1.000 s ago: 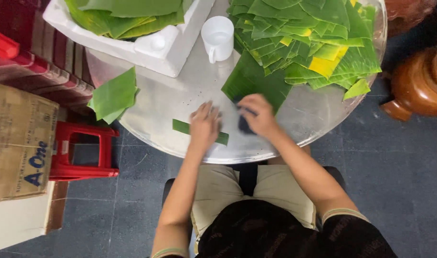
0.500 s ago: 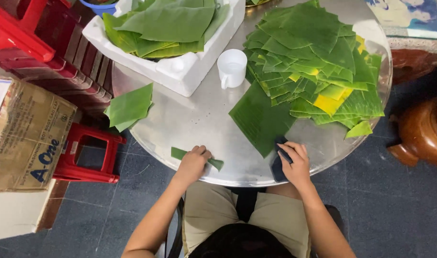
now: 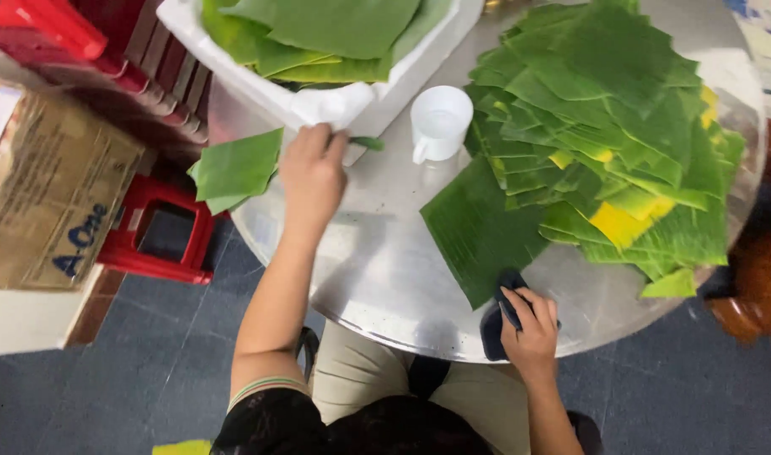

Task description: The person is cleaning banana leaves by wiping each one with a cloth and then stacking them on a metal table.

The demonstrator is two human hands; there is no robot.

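Left hand point(image 3: 312, 173): extended across the round metal table point(image 3: 377, 261), fingers closed on a narrow green leaf strip point(image 3: 364, 143) at the corner of the white foam box point(image 3: 335, 105) of leaves.
Right hand point(image 3: 530, 320): clenched on a dark cloth point(image 3: 493, 324) at the table's near edge, touching a single flat green banana leaf point(image 3: 482, 232) beside the large leaf stack point(image 3: 608, 135).
White plastic cup point(image 3: 438, 122): upright between box and stack.

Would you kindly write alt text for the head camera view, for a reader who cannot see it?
Seen from above, a seated person's left hand holds a green leaf strip beside a white foam box of leaves, while the right hand holds a dark cloth at the edge of a round metal table piled with cut banana leaves.
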